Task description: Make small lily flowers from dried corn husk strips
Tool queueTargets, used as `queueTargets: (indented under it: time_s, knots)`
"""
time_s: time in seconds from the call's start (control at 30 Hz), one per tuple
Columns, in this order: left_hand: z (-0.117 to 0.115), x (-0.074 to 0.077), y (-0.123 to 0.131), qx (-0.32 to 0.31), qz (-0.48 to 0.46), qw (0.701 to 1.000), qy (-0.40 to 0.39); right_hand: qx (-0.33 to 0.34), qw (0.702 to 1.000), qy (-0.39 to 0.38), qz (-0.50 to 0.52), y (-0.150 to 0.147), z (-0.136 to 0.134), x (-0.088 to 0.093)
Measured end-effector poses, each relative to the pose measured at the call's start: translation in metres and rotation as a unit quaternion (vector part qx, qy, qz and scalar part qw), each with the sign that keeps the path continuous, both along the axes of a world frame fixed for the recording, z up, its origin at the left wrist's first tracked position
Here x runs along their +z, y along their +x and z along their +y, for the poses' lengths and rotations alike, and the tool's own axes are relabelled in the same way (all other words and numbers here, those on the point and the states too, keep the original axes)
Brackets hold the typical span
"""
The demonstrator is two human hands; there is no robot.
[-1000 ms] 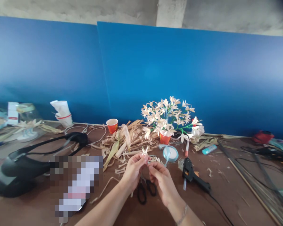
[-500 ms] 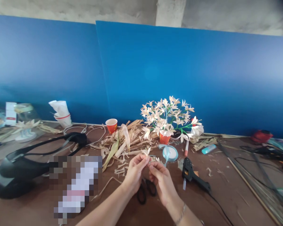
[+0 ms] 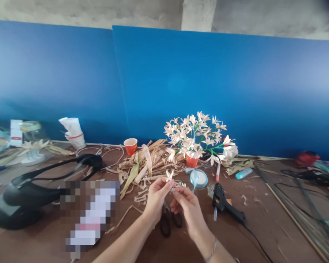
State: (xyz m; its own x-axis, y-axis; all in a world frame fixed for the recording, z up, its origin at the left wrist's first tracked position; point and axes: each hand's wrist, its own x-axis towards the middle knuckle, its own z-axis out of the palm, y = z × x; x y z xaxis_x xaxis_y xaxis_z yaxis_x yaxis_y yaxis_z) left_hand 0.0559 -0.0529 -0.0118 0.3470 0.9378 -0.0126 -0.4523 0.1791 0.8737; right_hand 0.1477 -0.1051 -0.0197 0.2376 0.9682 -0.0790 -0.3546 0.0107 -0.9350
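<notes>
My left hand (image 3: pixel 157 197) is closed, thumb and forefinger pinching a small cream husk flower (image 3: pixel 169 175) just below its petals. Beside it, my right hand (image 3: pixel 188 205) is closed too, its fingertips meeting the left ones at the flower's base. A bit of pale blue ribbon shows between the fingertips, though the fingers hide most of it. Behind the right hand lies a roll of blue ribbon (image 3: pixel 204 179), its loose end hanging towards that hand. Black-handled scissors (image 3: pixel 165 225) rest beneath both hands, their blades partly covered.
A bunch of husk flowers (image 3: pixel 193 133) stands in a red cup (image 3: pixel 192 161). Dry husks (image 3: pixel 153 160) are heaped behind my hands, near another red cup (image 3: pixel 131 147). A glue gun (image 3: pixel 224 204) with its cord lies right; a black headset-like object (image 3: pixel 19 204) lies left.
The flower has turned more upright in my left fingers, its petals showing more clearly. My right fingers have shifted slightly at its base. The view has moved a little.
</notes>
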Motion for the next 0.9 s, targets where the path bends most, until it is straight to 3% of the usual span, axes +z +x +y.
queueTargets:
  time_s: [0.2, 0.53, 0.73, 0.83, 0.9]
  knots:
    - [-0.002, -0.003, 0.003, 0.045, 0.011, 0.999, 0.028, 0.003, 1.0, 0.01, -0.002, -0.002, 0.001, -0.002]
    - [-0.005, -0.008, 0.006, 0.01, -0.027, 1.0, -0.002, -0.005, 0.999, 0.047, -0.022, -0.001, 0.002, -0.005]
    - [-0.007, -0.004, 0.006, 0.029, -0.007, 0.999, 0.019, -0.017, 0.991, 0.078, -0.105, 0.001, 0.0, -0.003]
    - [-0.005, -0.002, 0.003, 0.042, 0.001, 0.998, 0.05, -0.059, 0.979, 0.089, -0.175, 0.007, 0.0, 0.002]
    - [-0.002, -0.001, 0.001, 0.017, 0.011, 0.998, 0.056, -0.08, 0.975, 0.091, -0.188, 0.013, 0.0, 0.006]
